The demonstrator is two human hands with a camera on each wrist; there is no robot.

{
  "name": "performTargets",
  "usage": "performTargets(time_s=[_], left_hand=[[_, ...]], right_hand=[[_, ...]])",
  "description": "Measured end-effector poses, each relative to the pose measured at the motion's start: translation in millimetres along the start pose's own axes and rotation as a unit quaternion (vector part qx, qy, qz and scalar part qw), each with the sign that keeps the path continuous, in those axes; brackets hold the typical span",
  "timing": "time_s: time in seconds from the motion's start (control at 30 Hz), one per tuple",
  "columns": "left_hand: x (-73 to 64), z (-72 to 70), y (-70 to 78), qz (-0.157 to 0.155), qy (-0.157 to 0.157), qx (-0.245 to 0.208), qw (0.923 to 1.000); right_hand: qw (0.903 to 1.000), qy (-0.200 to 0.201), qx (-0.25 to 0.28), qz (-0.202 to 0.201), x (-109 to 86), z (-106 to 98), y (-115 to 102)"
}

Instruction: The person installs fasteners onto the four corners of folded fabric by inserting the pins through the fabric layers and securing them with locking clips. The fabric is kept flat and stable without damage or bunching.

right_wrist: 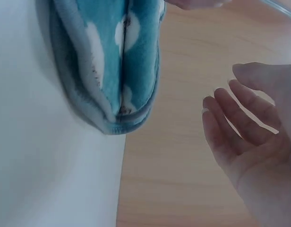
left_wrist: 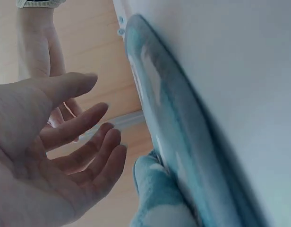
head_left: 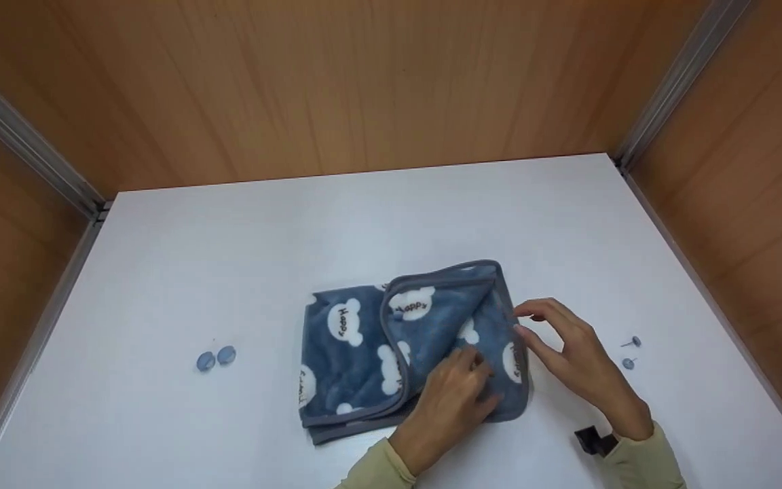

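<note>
A blue plush blanket (head_left: 360,367) with white bear heads and the word "Happy" lies folded on the white table. A flap (head_left: 432,326) slants across its top, and dark piping runs along its edges. My left hand (head_left: 447,397) is over the blanket's right part; in the left wrist view its fingers (left_wrist: 89,161) are loosely bent, with nothing between them. Beside the blanket's right edge is my right hand (head_left: 574,353), thumb and fingers apart. The right wrist view shows that hand (right_wrist: 249,137) relaxed and holding nothing, with the blanket's rounded folded corner (right_wrist: 122,120) to one side.
Two round blue pieces (head_left: 216,358) lie on the table (head_left: 228,272) left of the blanket. Two blue-headed pins (head_left: 629,363) lie right of my right hand. Wooden panels (head_left: 364,88) rise behind and at both sides. A black device (head_left: 591,440) sits at my right wrist.
</note>
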State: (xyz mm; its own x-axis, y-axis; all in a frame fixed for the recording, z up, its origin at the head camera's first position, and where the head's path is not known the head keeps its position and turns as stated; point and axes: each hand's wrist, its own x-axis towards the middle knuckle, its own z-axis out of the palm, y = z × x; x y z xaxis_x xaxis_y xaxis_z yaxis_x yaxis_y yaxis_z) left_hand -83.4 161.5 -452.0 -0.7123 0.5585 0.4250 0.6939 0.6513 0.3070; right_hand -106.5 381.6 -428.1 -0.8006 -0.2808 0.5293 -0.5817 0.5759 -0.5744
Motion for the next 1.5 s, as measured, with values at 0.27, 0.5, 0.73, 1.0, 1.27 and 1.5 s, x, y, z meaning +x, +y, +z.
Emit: performTargets(time_s=[0.27,0.5,0.73,1.0,1.27,1.5], left_hand=[[-4.2,3.4,10.3,0.001,-0.117,0.044,0.9921],[-6.8,4.9,13.6,0.016,-0.130,0.059,0.9896],[-10.2,8.6,14.1,0.059,-0.068,0.096,0.9913],[-10.9,9.2,13.1,0.071,-0.035,0.106,0.9912],[-5.1,4.2,11.5,0.001,0.007,0.052,0.9986],[1.9,-0.5,9.8,-0.060,0.040,-0.042,0.9965]], right_hand=[[0.9990,0.034,-0.007,0.027,-16.4,-6,6],[0.9960,0.069,-0.014,0.056,-34.2,-10,13],[0.9924,0.093,-0.018,0.078,-43.5,-14,22],[0.9889,0.096,-0.027,0.111,-49.6,-21,27],[0.9865,0.107,-0.032,0.119,-54.6,-32,35],[0.9754,0.096,-0.072,0.185,-72.3,-46,41]])
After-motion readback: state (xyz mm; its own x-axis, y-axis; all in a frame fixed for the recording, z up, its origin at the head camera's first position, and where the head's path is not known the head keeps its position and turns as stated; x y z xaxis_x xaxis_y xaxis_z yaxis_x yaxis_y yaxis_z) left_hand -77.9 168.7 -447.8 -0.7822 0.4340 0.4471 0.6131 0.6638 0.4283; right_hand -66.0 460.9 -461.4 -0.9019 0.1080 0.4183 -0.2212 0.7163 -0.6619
